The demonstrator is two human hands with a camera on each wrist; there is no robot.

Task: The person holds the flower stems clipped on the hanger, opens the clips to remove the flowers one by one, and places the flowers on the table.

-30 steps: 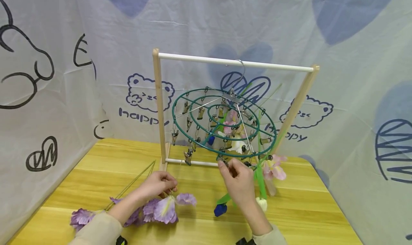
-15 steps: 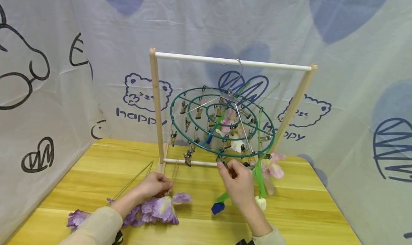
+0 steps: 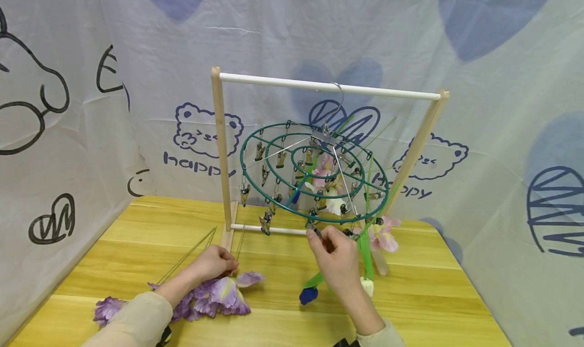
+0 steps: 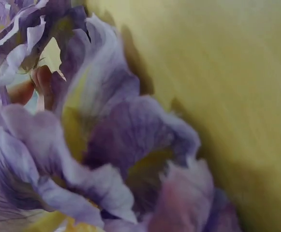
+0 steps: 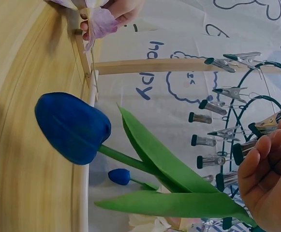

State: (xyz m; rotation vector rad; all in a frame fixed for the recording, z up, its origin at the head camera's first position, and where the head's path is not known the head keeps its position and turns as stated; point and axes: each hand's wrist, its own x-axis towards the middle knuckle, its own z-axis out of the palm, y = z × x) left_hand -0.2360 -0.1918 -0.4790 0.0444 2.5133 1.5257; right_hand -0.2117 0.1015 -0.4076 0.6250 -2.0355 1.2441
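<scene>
In the head view my left hand (image 3: 213, 262) pinches the thin stem of a purple artificial iris (image 3: 228, 292), low over the table with the bloom below the fingers. Purple petals (image 4: 145, 140) fill much of the left wrist view, with part of that hand behind them. My right hand (image 3: 336, 258) pinches a metal clip (image 5: 271, 121) at the near rim of a round green clip hanger (image 3: 255, 183). A blue tulip (image 5: 72, 128) with green leaves hangs head down close to this hand. Beside it hangs a white tulip (image 3: 367, 286).
A wooden stand (image 3: 222, 149) with a white top bar (image 3: 274, 80) carries the hanger. More clips hang from its rings. A pink flower (image 3: 385, 234) and a white one (image 3: 336, 205) hang at the right and back. Another purple flower (image 3: 108, 310) lies at the left.
My left hand has drifted left and slightly down with the purple iris, and its stem now shows above the fingers. The right hand keeps its place at the clip.
</scene>
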